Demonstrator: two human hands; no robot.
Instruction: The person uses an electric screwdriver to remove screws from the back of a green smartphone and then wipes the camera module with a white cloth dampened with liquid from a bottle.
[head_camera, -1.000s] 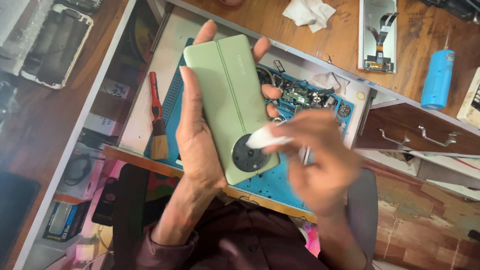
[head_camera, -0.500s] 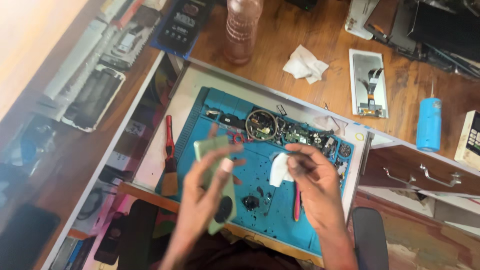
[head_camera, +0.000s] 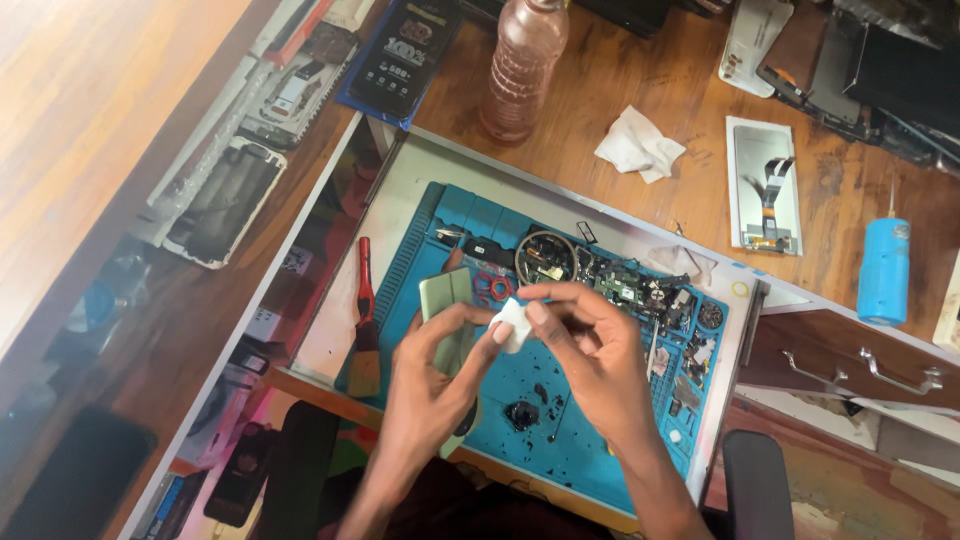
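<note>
A pale green phone (head_camera: 447, 318) is gripped edge-on in the closed left hand (head_camera: 435, 375) above the blue mat (head_camera: 600, 440), its back apparently on. A white wipe (head_camera: 513, 322) is pinched by the right hand (head_camera: 590, 360) against it; cleaning seems unfinished, and loose parts (head_camera: 640, 290) are left on the mat.

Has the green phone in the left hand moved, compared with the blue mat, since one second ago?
Yes. The green phone now covers only the left part of the blue mat; earlier it hid most of it, so it moved away from the camera.
</note>
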